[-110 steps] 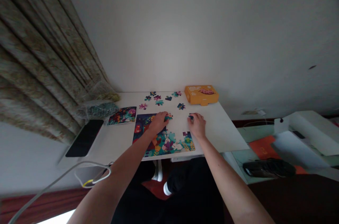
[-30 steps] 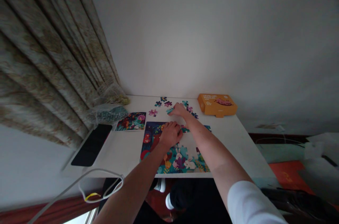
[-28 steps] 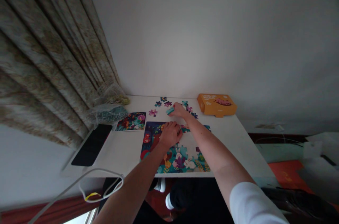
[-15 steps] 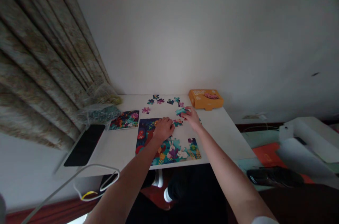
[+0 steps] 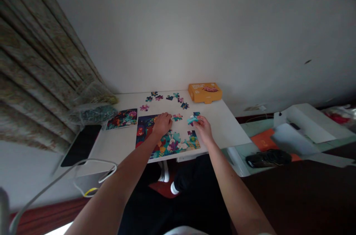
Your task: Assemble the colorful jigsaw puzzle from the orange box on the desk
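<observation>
A partly assembled puzzle lies near the front edge of the white table. My left hand rests palm down on its upper part, holding nothing, with the fingers a little apart. Right of it, my right hand pinches a teal puzzle piece just above the puzzle's upper right part. One loose piece lies between the hands, and another is just behind the held piece. Several more loose pieces are scattered toward the wall. The picture card lies left of the puzzle.
An orange box stands at the table's back right. Plastic bags and a black tablet-like slab are on the left, with a white cable at the front left corner. A black shoe is at lower right.
The view has shifted, so the table appears farther left and higher. My right hand has drawn the teal piece closer to the puzzle, uncovering loose pieces behind it. My left hand stays on the puzzle.
</observation>
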`<state>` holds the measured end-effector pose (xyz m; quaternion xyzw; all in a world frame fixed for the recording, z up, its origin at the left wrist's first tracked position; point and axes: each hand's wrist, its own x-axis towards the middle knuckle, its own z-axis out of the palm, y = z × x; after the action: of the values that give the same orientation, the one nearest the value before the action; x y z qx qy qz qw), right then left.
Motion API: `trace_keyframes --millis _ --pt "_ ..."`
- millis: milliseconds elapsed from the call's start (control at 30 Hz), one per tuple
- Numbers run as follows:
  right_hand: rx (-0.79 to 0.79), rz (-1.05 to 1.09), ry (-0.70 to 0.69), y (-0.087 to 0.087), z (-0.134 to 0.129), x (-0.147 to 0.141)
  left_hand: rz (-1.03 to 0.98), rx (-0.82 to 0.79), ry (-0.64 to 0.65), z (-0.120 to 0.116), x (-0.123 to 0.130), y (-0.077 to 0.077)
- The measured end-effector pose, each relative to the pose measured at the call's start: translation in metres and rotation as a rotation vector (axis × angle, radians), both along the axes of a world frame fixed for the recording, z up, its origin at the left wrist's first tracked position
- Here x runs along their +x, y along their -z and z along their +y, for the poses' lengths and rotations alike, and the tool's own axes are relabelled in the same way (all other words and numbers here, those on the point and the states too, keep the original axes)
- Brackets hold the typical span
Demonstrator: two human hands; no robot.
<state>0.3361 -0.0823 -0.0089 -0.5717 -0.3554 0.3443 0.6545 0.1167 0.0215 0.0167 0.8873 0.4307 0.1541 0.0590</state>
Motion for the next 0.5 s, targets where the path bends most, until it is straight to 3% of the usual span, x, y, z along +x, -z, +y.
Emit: trace_keyframes --millis 300,367,500 --pt "-0.009 -0.016 0.063 0.008 0.001 0.004 -0.16 0.14 -0.026 -0.017 -0.007 -0.02" --pt "0.022 0.024 0.053 0.008 0.0 0.004 -0.189 0.116 0.052 -0.031 -0.012 -0.022" --pt "0.073 0.117 0.043 0.008 -0.003 0.005 -0.086 0.038 0.34 -0.065 -0.028 -0.018"
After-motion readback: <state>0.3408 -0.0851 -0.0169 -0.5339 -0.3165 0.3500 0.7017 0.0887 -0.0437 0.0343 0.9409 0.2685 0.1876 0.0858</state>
